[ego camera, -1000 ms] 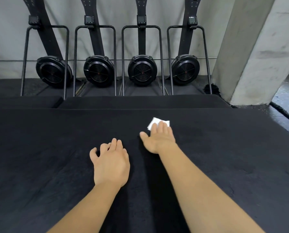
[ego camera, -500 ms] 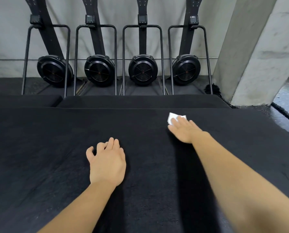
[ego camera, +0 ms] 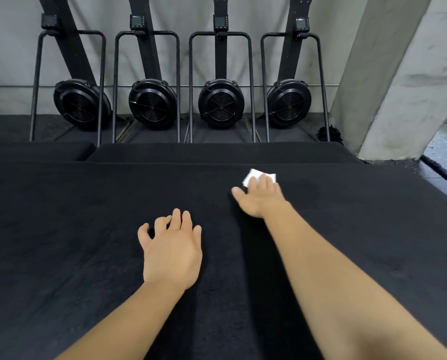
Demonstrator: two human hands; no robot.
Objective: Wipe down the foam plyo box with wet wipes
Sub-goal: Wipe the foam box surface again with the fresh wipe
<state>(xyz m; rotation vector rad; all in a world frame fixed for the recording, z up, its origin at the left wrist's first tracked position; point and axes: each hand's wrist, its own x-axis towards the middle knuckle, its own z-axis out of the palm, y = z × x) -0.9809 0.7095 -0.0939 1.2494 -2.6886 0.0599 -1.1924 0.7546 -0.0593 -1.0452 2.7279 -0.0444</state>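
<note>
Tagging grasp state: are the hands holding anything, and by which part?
Nothing is gripped. The right hand presses the wet wipe flat on the foam plyo box, fingers over its near edge. The left hand holds nothing.

The small white folded wipe [ego camera: 253,175] shows only its far corners — the rest lies under the right hand [ego camera: 260,201], itself smeared with blur. The broad black foam box [ego camera: 61,229] runs off three edges; the four black upright rowing machines [ego camera: 152,102] are cut off at the top.

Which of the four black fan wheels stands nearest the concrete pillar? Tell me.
The rightmost fan wheel, right beside the concrete pillar; the other three stand further left along the wall.
</note>
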